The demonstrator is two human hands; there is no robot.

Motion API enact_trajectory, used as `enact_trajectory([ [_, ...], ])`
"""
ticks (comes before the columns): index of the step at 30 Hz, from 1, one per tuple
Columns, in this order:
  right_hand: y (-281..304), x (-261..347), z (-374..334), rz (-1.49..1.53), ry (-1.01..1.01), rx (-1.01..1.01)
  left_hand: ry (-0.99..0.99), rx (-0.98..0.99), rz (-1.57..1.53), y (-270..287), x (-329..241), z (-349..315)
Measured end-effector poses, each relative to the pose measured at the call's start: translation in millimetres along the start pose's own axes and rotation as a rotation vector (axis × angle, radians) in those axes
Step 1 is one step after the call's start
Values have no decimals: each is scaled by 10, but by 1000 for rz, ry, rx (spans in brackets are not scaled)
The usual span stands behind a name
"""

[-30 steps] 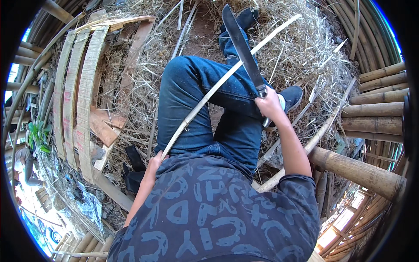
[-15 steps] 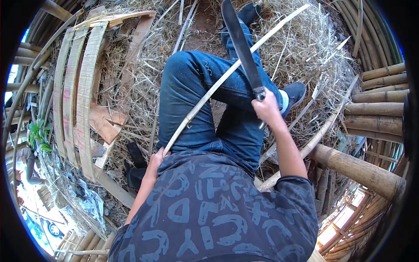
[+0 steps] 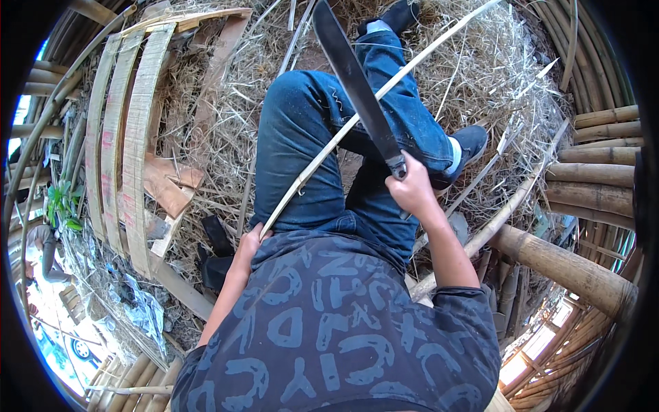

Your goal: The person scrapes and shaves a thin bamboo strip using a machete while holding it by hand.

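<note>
A long, thin bamboo strip [image 3: 311, 169] runs slantwise over my bent leg, from near my left hip up to the far right. My left hand [image 3: 251, 243] is closed round its near end, beside my thigh. In my right hand [image 3: 413, 185] is the handle of a machete [image 3: 364, 96] with a long dark blade. The blade points to the far left and crosses the strip at about its middle; whether the two touch, I cannot tell. A small curled shaving hangs from the strip above my thigh.
To my left lie slatted wooden boards [image 3: 142, 151] and broken wood pieces [image 3: 165, 189]. Straw-like shavings [image 3: 473, 75] cover the ground. A thick bamboo pole [image 3: 563, 268] and stacked bamboo [image 3: 597, 172] stand at the right. Another person [image 3: 47, 250] shows at the far left edge.
The machete has swung so its tip lies further left, and my right hand has come slightly nearer my body. My left hand keeps its hold on the strip.
</note>
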State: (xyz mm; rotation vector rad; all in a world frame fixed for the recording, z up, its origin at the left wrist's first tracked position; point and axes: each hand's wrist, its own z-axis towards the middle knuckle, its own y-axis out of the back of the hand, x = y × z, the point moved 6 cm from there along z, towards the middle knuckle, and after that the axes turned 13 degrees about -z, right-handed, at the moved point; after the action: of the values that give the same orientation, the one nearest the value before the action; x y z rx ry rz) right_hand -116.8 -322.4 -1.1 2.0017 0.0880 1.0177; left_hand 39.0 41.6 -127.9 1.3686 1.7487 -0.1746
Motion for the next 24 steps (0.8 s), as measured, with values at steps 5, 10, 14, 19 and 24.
enact_trajectory([
  [5, 114, -2, 58, 33, -72, -133, -55, -4, 42, -10, 15, 15],
  [10, -278, -47, -194, -55, -66, -81, -36, -33, 48, 1, -41, -1],
  [14, -362, 104, -299, -57, 31, 10, -78, -10, 10, 13, -84, -7],
  [19, 126, 150, -32, 8, 49, -206, -91, -15, -2, 60, -284, -49],
  [24, 446, 128, 145, -141, 10, -371, -96, 131, -126, 110, -281, 24],
])
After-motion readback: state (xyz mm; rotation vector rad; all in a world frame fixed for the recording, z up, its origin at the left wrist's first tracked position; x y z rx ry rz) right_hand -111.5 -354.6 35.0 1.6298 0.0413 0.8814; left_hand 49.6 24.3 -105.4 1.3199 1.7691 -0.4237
